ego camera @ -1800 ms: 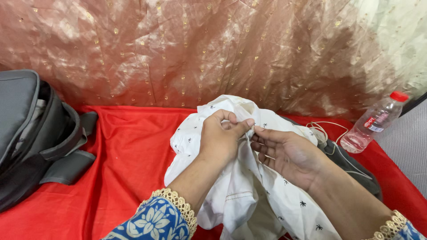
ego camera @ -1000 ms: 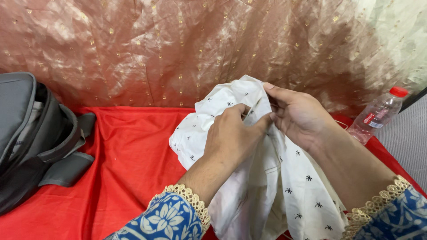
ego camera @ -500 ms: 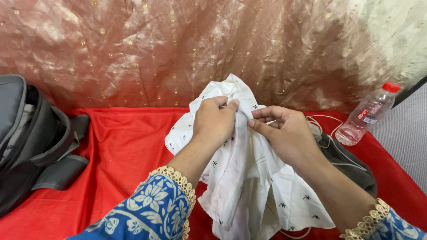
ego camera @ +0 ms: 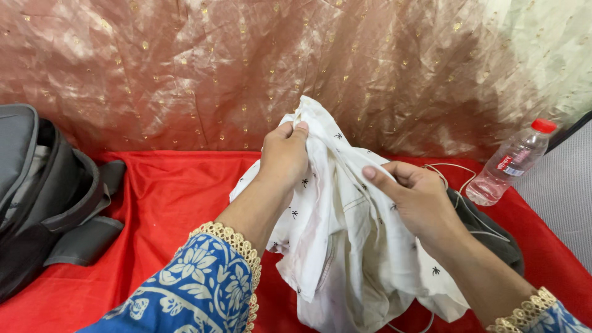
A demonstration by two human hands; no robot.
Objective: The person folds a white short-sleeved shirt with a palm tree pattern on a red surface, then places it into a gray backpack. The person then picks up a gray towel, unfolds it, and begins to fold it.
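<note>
Where both hands (ego camera: 283, 157) pinch: soft, crumpled white printed garment (ego camera: 345, 246).

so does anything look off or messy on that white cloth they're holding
Yes: the white garment, held up by the left hand and right hand, shows faint pinkish-brown staining on its lower folds. The plastic bottle leans tilted against the backdrop; nothing is spilled.
</note>
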